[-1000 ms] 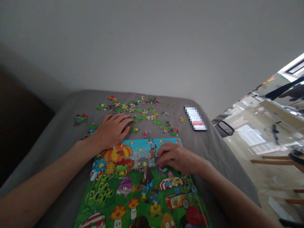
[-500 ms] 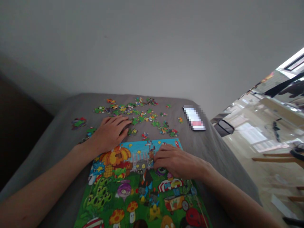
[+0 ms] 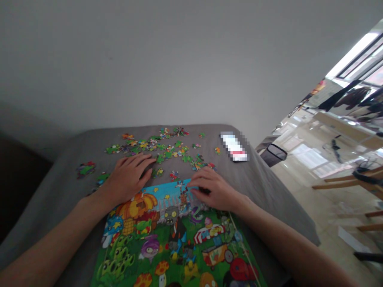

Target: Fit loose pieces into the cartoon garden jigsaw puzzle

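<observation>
A bright cartoon picture board, with a zombie, plants and a pumpkin on it, lies flat in front of me. My left hand rests palm down beyond its upper left corner, fingers spread towards loose jigsaw pieces; nothing shows in it. Over the board's upper right part is my right hand, its fingers slightly curled with a gap between thumb and forefinger, and I see nothing in it. A red and blue jigsaw piece lies just past the board's top edge, between the two hands.
A phone with a blurred, lit screen lies at the right on the grey cloth. More pieces are clustered at the left. The wall rises behind. Off the right side are a dark bin and wooden furniture legs.
My right hand has moved up the board towards its top edge, uncovering a purple plant picture, and its fingers have parted. My left hand has hardly moved; the view has shifted slightly.
</observation>
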Demonstrator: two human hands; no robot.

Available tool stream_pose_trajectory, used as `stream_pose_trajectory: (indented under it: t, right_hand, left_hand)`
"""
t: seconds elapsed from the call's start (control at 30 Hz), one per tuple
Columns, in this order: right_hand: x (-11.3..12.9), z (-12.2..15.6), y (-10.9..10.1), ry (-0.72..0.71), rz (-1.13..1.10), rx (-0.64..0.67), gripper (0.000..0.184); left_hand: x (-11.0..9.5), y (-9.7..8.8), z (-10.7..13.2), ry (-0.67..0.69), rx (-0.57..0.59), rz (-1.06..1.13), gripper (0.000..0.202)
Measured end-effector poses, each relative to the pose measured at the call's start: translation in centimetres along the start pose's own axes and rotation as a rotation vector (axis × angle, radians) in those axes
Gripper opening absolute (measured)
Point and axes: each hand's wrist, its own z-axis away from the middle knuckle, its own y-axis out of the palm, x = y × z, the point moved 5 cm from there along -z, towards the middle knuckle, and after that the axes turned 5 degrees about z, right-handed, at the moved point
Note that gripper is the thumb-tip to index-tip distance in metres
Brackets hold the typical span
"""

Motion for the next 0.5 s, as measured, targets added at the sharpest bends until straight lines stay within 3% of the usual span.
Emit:
stream_pose_trajectory:
  t: [0.1,0.23,0.33,0.5]
  right_hand:
    - [-4.5,0.7,-1.8,0.250,0.214,-0.163,0.028]
    - [-9.2,2.0,-2.2,0.530,0.507,-0.073,0.044]
    - [-10.3,2.4,-1.4,0.592,0.544,0.029,0.043]
    - [-10.1,2.3,-0.6,0.593,0.503,0.041,0.045]
  left_hand:
    - [-0.1,-0.1,0.0,0.005,0.012,-0.015,0.053]
    - [-0.2,-0.2,0.0,0.007,0.014,-0.023,0.052]
    - [-0.2,-0.1,-0.1,0.002,0.015,-0.028,0.051]
    - [-0.2,-0.1,-0.1,0.012,0.016,-0.021,0.052]
